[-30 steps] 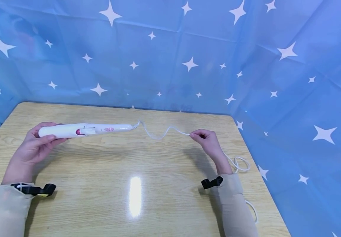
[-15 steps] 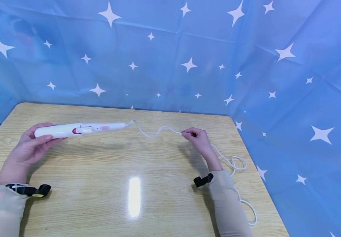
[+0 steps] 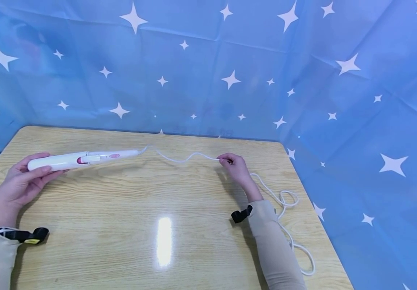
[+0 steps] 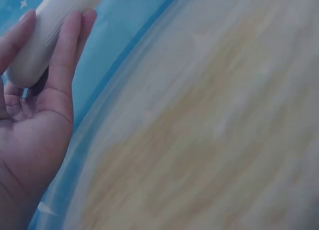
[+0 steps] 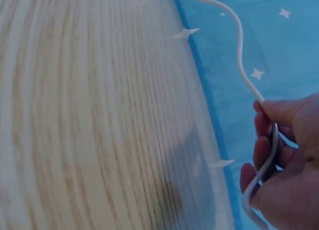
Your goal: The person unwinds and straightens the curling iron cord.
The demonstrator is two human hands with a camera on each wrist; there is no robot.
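A white hair straightener [image 3: 61, 161] with pink details is held above the table at the left in the head view. My left hand [image 3: 21, 183] grips its wide rounded end between thumb and fingers, as the left wrist view also shows on the straightener [image 4: 47, 38]. From its narrow end a white cord [image 3: 179, 161] runs in a loose wave to my right hand [image 3: 236, 169]. Thumb and fingertips of that hand pinch the cord. In the right wrist view the cord [image 5: 240, 46] passes through the fingers and hangs down below the palm.
The rest of the cord lies looped on the wooden table [image 3: 121, 225] near its right edge, beside my right forearm. A blue curtain [image 3: 201, 80] with white stars stands behind the table and along the sides. Black wrist cameras sit on both sleeves.
My left hand has moved left with the straightener. The right hand has also shifted left with the pinched cord, and more of the loose cord by the right forearm shows.
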